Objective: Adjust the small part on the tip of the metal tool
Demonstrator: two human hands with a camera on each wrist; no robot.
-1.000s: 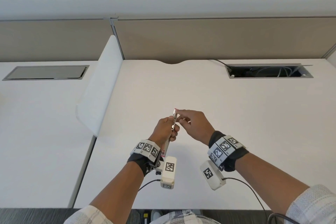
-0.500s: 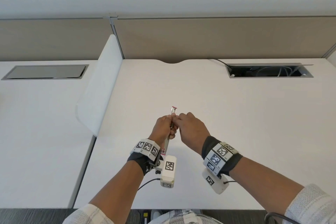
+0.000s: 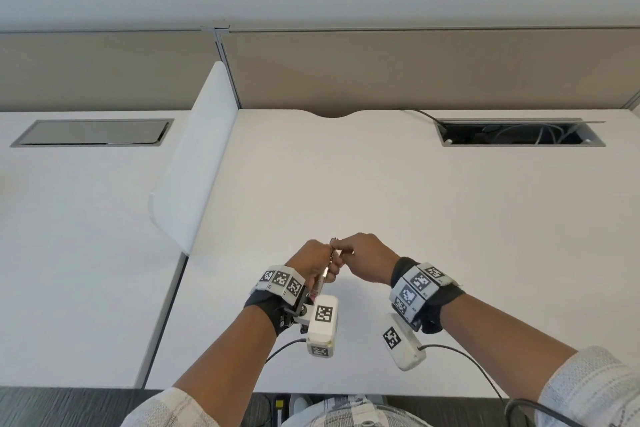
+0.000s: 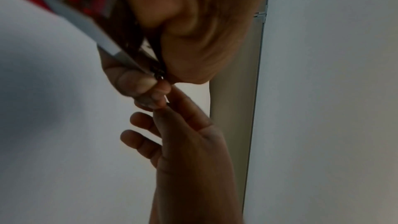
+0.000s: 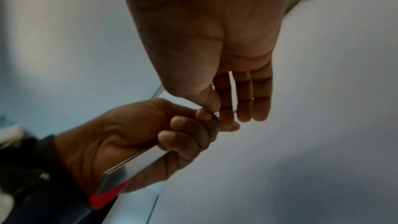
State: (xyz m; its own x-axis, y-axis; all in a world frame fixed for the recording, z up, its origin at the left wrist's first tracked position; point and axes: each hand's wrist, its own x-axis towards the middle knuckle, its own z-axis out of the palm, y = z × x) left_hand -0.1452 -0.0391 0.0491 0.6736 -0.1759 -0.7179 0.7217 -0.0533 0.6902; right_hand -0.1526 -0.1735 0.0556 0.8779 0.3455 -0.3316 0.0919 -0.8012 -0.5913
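1. Here, a slim silver pen-like tool (image 3: 322,282) with a red-and-black end sits upright-tilted in the air above the white desk (image 3: 381,191), near the desk's front edge and well apart from the open cable tray.
2. Left hand (image 3: 313,262) is wrapped around the tool's barrel, fingers curled tight on it; the right wrist view shows the silver barrel (image 5: 137,161) running through the fist with the red end (image 5: 107,195) poking out below.
3. Right hand (image 3: 367,262) is touching the left hand at the tool's top end; thumb and forefinger pinch a small part at the tip (image 4: 160,74), other fingers (image 5: 260,101) hang loosely straight. What the pinched bit is, too small and blurred to tell.
4. Both hands hover above the desk, not resting on it.
5. Wrist bands with black-and-white marker tags (image 3: 280,281) and white camera boxes (image 3: 323,324) on both wrists, cables trailing toward the desk's front edge.
6. Open cable tray (image 3: 519,133) at the desk's back right, cables inside.
7. White divider panel (image 3: 197,156) stands along the desk's left edge; a closed grey hatch (image 3: 93,132) lies beyond it on the neighbouring desk.
8. Beige partition wall (image 3: 415,69) runs behind the desk's back edge.
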